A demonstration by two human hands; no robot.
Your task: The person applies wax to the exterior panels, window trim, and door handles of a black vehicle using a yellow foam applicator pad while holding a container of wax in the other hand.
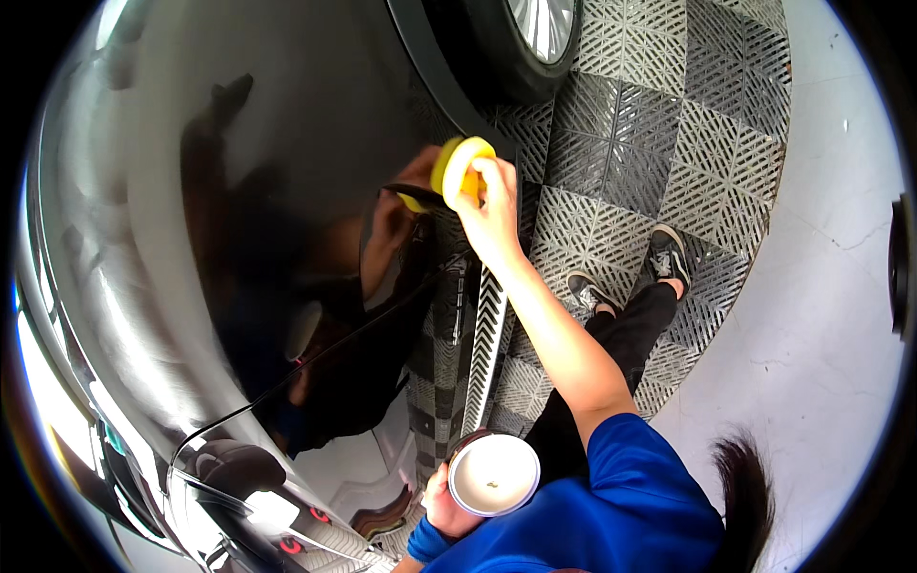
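Observation:
My right hand point(489, 208) grips a round yellow foam applicator pad point(467, 160), its fingers in the pad's inner side. The pad is at the lower edge of the glossy black car panel point(315, 124), just behind the wheel arch. I cannot tell for sure whether it presses on the paint. Close to my body, my left hand point(449, 508) is wrapped round an open tub point(494, 475) of pale cream paste. A small dark mark shows in the middle of the paste. Part of the tub's side and some left fingers are hidden.
A tyre with a silver wheel point(543, 31) stands beyond the pad. Below the panel runs a light patterned sill strip point(486, 334). Grey and dark grated floor tiles point(626, 124) lie to the right, with my shoes point(666, 253) on them, then pale floor point(821, 315).

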